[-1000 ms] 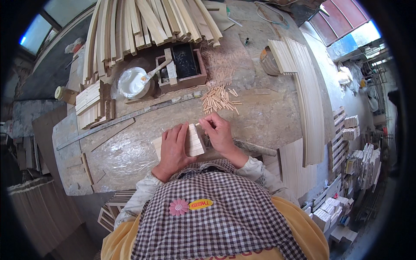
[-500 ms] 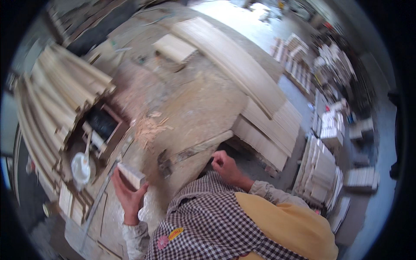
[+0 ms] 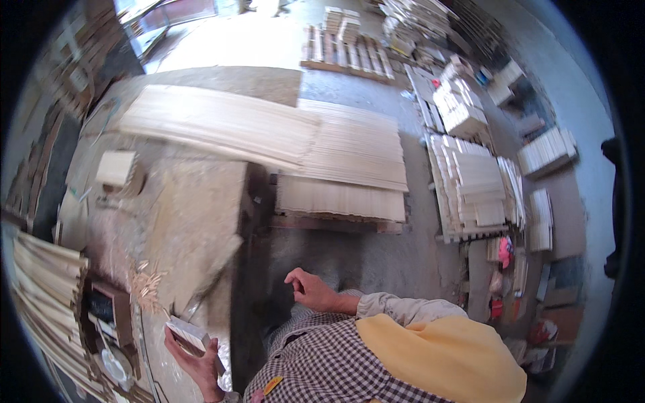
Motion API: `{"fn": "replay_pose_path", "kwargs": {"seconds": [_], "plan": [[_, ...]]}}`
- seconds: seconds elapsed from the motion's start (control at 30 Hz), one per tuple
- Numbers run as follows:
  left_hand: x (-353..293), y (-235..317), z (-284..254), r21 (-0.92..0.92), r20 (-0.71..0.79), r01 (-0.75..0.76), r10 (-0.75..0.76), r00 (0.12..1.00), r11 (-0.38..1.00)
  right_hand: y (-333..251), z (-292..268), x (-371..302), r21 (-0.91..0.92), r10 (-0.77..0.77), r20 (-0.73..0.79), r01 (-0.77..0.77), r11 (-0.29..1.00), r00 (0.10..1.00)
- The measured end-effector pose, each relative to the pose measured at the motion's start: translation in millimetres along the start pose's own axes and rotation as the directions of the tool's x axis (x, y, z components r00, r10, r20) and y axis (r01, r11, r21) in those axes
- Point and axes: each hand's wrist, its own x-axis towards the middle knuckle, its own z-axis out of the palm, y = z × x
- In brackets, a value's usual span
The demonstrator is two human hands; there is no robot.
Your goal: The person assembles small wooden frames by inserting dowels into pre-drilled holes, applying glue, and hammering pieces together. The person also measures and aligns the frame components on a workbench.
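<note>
My left hand [image 3: 195, 368] grips a small pale wooden block [image 3: 188, 333] between thumb and fingers, above the near left part of the worktable [image 3: 195, 208]. Just beyond the block lies a heap of reddish wood slivers [image 3: 146, 287] on the tabletop. My right hand [image 3: 312, 290] is in front of my body, off the table's right edge, its fingers curled in and nothing visible in them. Left of my left hand is a white bowl [image 3: 115, 368], beside a brown box [image 3: 109, 303] with a dark inside.
Long wooden strips [image 3: 47, 285] are stacked at the left. A short bundle of pale boards [image 3: 117, 168] sits on the table; long boards [image 3: 215, 126] span its far side. Stacked wood panels [image 3: 349, 151] stand beyond my right hand. Further right are loaded pallets [image 3: 470, 178].
The view has swung to the right, so the table and strips now appear further left. The block stays in my left hand; my right hand stays curled.
</note>
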Motion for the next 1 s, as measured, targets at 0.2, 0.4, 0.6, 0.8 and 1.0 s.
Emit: {"fn": "replay_pose_path", "kwargs": {"seconds": [0.2,0.4,0.6,0.8,1.0], "plan": [[-39.3,89.2,159.5,-0.02,0.215,-0.146,0.147,0.966,0.989,66.8,-142.7,-90.4,0.062,0.113,-0.167,-0.104,0.993,0.979],[-79.7,183.7,315.7,0.004,0.43,-0.28,0.251,0.867,0.96,118.3,-298.0,-150.4,0.088,0.08,-0.411,-0.048,0.995,0.908],[-90.2,260.5,434.0,0.065,0.528,-0.48,0.378,0.761,0.875,183.5,-419.0,-179.0,0.113,0.142,-0.646,-0.091,0.989,0.75],[-85.3,302.8,566.4,0.015,0.581,-0.504,0.403,0.707,0.863,245.0,-517.6,-256.4,0.124,0.313,-0.743,-0.339,0.933,0.592],[-98.1,381.3,693.6,-0.071,0.647,-0.545,0.454,0.612,0.835,341.3,-577.9,-374.4,0.16,0.423,-0.849,-0.61,0.776,0.315]]}}
